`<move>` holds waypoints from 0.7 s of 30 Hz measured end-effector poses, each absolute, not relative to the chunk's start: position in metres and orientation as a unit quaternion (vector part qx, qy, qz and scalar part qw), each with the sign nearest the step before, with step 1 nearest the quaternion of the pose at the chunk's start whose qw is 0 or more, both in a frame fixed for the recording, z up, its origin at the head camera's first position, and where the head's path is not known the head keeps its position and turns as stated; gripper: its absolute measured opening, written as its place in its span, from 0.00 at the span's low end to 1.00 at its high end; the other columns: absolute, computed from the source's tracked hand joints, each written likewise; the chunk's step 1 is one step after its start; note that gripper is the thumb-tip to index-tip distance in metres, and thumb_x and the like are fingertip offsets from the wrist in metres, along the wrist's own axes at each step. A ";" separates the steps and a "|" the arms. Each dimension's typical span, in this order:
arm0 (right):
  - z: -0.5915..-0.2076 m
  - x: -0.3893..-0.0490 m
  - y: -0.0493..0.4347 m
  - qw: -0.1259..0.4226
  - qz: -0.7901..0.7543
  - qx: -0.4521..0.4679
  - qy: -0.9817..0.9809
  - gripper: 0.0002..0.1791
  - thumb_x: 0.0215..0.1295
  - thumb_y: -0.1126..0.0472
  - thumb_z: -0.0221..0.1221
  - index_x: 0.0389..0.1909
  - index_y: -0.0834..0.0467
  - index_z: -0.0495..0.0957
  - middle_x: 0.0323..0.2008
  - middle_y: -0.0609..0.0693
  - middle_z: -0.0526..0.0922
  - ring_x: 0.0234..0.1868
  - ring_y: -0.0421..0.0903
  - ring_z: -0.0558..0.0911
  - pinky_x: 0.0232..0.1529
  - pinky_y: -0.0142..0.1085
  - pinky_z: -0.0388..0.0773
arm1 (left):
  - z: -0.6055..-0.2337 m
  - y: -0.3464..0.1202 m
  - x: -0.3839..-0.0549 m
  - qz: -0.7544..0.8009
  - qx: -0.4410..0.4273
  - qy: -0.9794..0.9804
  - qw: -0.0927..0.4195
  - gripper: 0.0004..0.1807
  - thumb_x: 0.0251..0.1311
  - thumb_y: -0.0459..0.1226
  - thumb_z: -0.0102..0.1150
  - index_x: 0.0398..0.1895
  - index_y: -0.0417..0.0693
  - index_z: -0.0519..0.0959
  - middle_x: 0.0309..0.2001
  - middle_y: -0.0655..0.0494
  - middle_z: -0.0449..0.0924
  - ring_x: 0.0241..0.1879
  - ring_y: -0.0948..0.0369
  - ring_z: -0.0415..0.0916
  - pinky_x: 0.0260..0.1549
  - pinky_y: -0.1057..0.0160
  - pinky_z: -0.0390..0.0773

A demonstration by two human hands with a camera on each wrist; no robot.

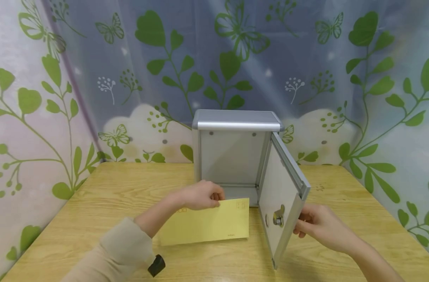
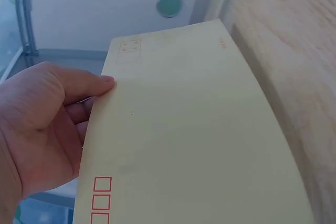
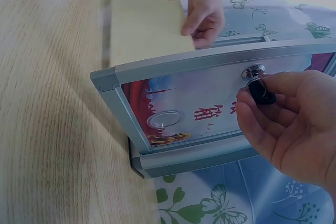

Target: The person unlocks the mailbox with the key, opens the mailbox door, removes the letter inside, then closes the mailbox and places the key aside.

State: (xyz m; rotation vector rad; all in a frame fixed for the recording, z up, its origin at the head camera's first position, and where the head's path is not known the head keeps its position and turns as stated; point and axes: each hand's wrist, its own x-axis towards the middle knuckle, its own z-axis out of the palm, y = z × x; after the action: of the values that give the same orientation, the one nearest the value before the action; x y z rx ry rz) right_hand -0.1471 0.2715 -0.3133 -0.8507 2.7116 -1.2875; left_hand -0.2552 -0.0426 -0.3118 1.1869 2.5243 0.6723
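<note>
A yellow envelope (image 1: pixel 207 225) is pinched at its upper edge by my left hand (image 1: pixel 201 194), its thumb lying on the printed side in the left wrist view. It hangs just in front of a grey metal mailbox (image 1: pixel 237 125). The box's hinged door (image 1: pixel 283 184) stands open toward me on the right, with a lock (image 1: pixel 278 220) on its inner side. At the door's outer face, my right hand (image 1: pixel 323 227) holds a black-headed key (image 3: pixel 261 93) between thumb and fingers, at the lock cylinder (image 3: pixel 254 72). The mailbox's inside shows a bare back wall.
Under everything lies a wood-grain table (image 1: pixel 136 184). Behind and at the sides hangs a curtain (image 1: pixel 186 51) with green leaves and butterflies. A small black object (image 1: pixel 156 265) shows beside my left sleeve. The open door juts out between my two hands.
</note>
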 end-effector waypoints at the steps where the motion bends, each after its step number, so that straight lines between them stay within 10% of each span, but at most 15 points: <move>1: -0.313 -0.147 0.272 0.011 -0.412 -0.270 0.870 0.07 0.65 0.69 0.53 0.40 0.66 0.77 0.25 0.45 0.79 0.25 0.39 0.78 0.25 0.36 0.77 | -0.316 -0.041 -0.255 0.225 0.417 0.869 0.142 0.07 0.62 0.32 0.53 0.40 0.46 0.79 0.36 0.59 0.78 0.37 0.63 0.74 0.37 0.66 0.74; 21: -0.313 -0.146 0.271 -0.003 -0.399 -0.272 0.876 0.06 0.65 0.69 0.54 0.40 0.64 0.78 0.25 0.46 0.80 0.26 0.40 0.79 0.25 0.35 0.78 | -0.361 -0.005 -0.263 0.200 0.390 0.895 0.076 0.06 0.57 0.31 0.55 0.35 0.43 0.81 0.31 0.57 0.79 0.30 0.64 0.73 0.32 0.67 0.73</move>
State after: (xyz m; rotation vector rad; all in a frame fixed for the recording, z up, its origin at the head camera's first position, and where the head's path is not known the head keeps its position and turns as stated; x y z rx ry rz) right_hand -0.1455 0.2714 -0.3126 -0.8550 2.7559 -1.2571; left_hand -0.2629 -0.0054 -0.3614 1.1705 2.6846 0.6011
